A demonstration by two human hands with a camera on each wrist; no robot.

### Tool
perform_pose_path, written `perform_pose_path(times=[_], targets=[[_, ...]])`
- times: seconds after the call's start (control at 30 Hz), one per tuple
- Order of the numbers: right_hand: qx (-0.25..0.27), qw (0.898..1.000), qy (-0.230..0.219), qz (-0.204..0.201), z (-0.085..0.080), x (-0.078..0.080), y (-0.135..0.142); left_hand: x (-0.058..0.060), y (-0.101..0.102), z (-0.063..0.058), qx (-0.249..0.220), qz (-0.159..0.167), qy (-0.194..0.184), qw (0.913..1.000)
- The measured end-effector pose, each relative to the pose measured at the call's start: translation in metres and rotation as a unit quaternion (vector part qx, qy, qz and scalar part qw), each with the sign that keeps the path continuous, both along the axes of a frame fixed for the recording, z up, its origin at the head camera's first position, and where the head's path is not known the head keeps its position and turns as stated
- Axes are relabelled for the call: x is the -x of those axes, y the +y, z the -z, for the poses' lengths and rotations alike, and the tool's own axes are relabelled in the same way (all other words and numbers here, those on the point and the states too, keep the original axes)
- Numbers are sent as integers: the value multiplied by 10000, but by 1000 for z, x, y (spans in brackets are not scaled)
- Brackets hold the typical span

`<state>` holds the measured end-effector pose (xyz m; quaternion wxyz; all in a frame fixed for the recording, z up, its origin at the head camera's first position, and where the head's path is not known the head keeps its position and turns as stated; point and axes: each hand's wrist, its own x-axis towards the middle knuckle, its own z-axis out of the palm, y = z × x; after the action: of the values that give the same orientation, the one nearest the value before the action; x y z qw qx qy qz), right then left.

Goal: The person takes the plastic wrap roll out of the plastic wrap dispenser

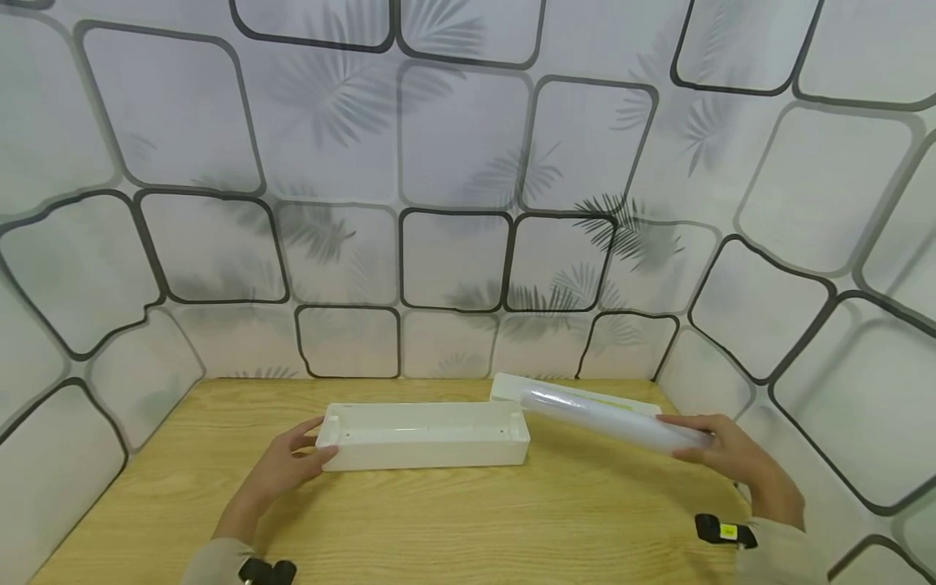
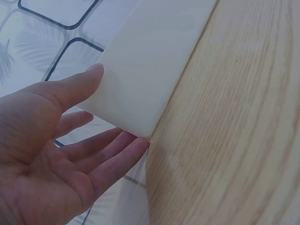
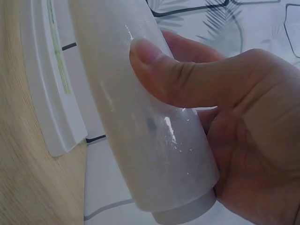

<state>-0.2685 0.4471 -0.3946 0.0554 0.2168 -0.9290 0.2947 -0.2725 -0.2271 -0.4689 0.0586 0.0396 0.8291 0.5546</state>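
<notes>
A long white plastic box (image 1: 424, 455) with an open top stands on the table, its inside visible. At its left end is my left hand (image 1: 285, 461); the thumb lies on the front face and the fingers touch the end, as the left wrist view (image 2: 61, 145) of that hand also shows. My right hand (image 1: 720, 447) grips the right end of a roll of plastic wrap (image 3: 140, 117), thumb on one side and fingers round the other. The roll slants up to the left, above the table, its far end near the box's right end.
Behind the roll lies a long white lid (image 1: 504, 386) with a yellow-green strip (image 3: 58, 51) along it. The wooden table (image 1: 439, 528) meets patterned walls (image 1: 453, 260) at the back and the sides.
</notes>
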Motion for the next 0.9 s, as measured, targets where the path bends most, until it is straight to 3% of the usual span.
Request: perform_pose_path(times=[0.43, 0.9], targets=[[215, 9978, -626, 45, 13, 4, 9, 2, 0, 1, 92, -126, -55, 9999], [150, 9955, -929, 105, 27, 9, 16, 2, 0, 0, 61, -80, -76, 9999]])
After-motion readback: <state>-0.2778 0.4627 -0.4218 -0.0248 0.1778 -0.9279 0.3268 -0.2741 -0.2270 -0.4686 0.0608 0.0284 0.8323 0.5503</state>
